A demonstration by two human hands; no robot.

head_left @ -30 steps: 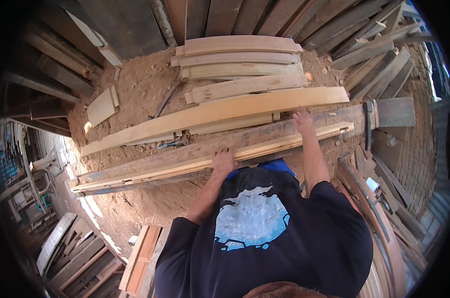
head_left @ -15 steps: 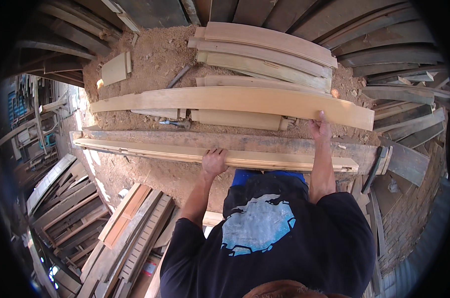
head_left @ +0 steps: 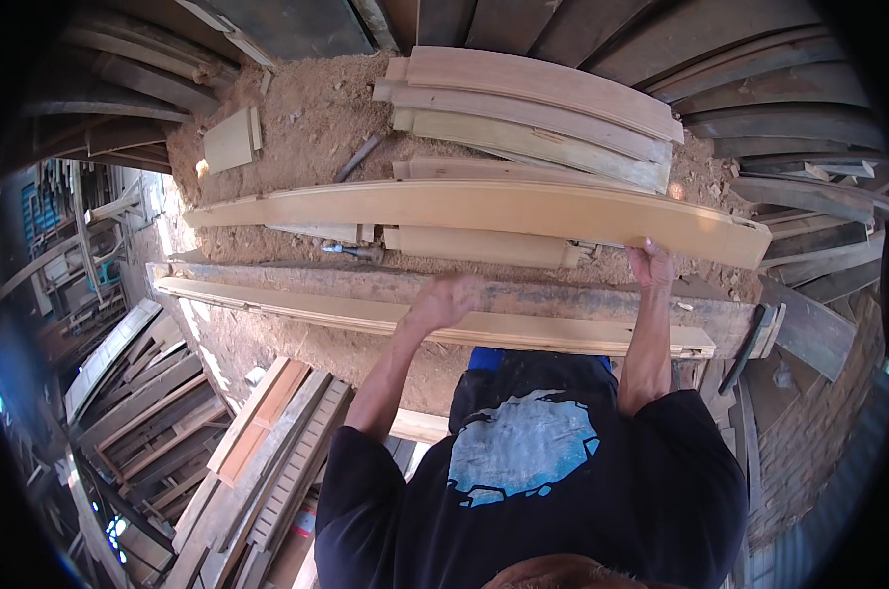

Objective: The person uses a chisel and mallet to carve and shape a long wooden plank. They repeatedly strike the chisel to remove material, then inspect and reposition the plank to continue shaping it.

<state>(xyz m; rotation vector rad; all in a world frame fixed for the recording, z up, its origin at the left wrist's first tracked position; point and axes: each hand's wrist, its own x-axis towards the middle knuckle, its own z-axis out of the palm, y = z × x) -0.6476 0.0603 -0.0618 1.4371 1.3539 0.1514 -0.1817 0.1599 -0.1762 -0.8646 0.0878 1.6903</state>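
Some narrow pale timber lay along the near side of the dark wooden worktop. Over it hung the left hand, blurred; whether its fingers were wide or narrow could not be told. Farther out, the right hand held the near edge of a long, wide board close to its right end, thumb on top. That board lay just beyond a shorter piece. Behind it sat stacked boards on sawdust-covered ground.
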